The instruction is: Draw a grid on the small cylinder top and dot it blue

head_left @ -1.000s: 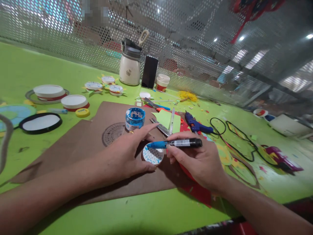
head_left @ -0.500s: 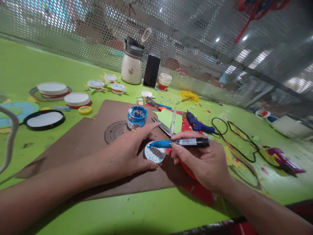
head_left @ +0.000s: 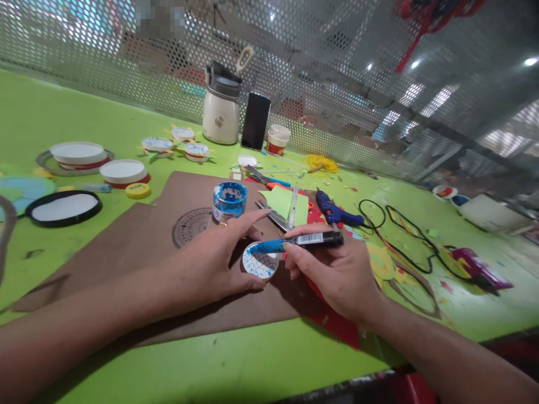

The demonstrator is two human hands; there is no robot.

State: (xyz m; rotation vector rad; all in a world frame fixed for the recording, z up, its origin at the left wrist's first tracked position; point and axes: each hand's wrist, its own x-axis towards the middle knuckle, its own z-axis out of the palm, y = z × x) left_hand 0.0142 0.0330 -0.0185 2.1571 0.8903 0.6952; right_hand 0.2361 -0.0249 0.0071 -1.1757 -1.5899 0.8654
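Between the thumb and fingers of my left hand (head_left: pixel 221 247) sits a small round white lid (head_left: pixel 261 266), its top marked with dark grid lines and blue specks. My right hand (head_left: pixel 341 275) grips a marker (head_left: pixel 312 240) with a black rear end and a paint-smeared blue front. The marker's tip is over the lid's far left part; whether it touches cannot be told. Just beyond my left fingers stands an open jar of blue paint (head_left: pixel 229 209). Brown cardboard (head_left: pixel 185 306) lies beneath the lid, and a printed round grid (head_left: pixel 189 224) shows beside the jar.
Scissors (head_left: pixel 269 180), pale green paper (head_left: pixel 280 203) and a blue glue gun (head_left: pixel 337 212) with its cord lie beyond my right hand. White lids (head_left: pixel 122 170) rest at left. A bottle (head_left: pixel 221 112), a phone (head_left: pixel 255 120) and cups (head_left: pixel 278 139) stand along the perforated screen.
The whole view has shifted slightly, so things appear a little further left. The marker's rear end has tipped up a little; its tip is still over the lid's upper left. Both holds are unchanged.
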